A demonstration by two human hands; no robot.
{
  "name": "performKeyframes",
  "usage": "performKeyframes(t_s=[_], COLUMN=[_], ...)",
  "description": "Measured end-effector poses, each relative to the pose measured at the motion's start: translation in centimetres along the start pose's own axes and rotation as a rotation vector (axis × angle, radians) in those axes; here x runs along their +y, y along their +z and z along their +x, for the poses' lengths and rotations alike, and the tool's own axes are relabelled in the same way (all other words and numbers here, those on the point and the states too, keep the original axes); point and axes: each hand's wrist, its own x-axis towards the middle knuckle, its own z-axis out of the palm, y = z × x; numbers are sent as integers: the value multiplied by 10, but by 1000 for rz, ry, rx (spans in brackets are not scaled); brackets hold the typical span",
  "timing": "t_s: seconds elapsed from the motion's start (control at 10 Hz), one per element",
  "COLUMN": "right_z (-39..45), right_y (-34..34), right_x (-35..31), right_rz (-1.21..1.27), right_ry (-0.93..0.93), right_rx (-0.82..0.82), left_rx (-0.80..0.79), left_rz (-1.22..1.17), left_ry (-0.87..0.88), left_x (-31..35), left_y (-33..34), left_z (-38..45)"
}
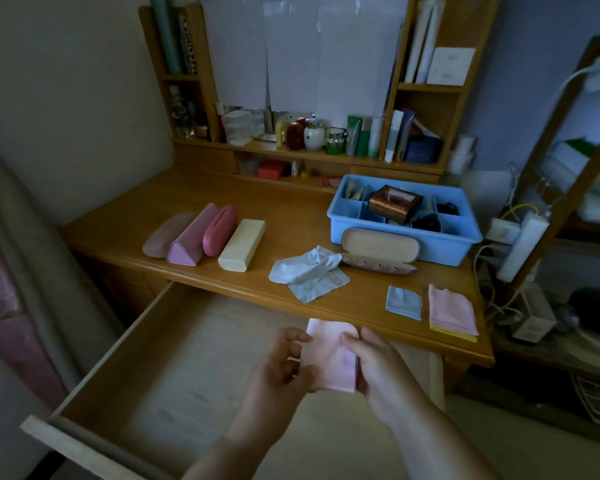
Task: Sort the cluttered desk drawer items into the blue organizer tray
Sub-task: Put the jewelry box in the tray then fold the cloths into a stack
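Note:
Both hands hold a small pink cloth [329, 355] above the open wooden drawer [125, 358]. My left hand [281, 365] pinches its left edge and my right hand [371, 365] grips its right edge. The blue organizer tray [440, 249] stands at the desk's back right, with a brown patterned box [394, 202] and dark items in its compartments. An open glasses case [378, 252] lies against the tray's front. Crumpled pale blue cloths [307, 271] lie mid-desk. A folded blue cloth [404, 302] and a folded pink cloth stack [451, 311] sit near the desk's front right edge.
Several glasses cases lie in a row on the desk's left: a flat pink one [167, 233], a triangular pink one [191, 240], a rounded pink one [219, 229] and a cream one [242, 244]. Bottles and jars [314, 135] fill the back shelf. A power strip [522, 244] and cables hang at right.

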Motion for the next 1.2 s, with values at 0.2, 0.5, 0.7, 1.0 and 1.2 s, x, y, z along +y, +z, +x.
performKeyframes(t_s=[0.2, 0.5, 0.7, 1.0, 1.2], right_z=[12, 34, 82, 103, 93], right_y=[-35, -121, -170, -181, -175], right_x=[3, -28, -62, -36, -46], right_rz=[-316, -618, -808, -1191, -1236], right_ry=[-112, -463, -333, -351, -335], right_rx=[255, 506, 640, 723, 743], left_rx=[-108, -283, -334, -365, -361], left_rz=[250, 422, 590, 922, 1023], left_ry=[106, 98, 52, 135, 336], left_x=[1, 7, 6, -15, 7], left_y=[39, 130, 191, 207, 198], left_z=[11, 75, 139, 153, 140])
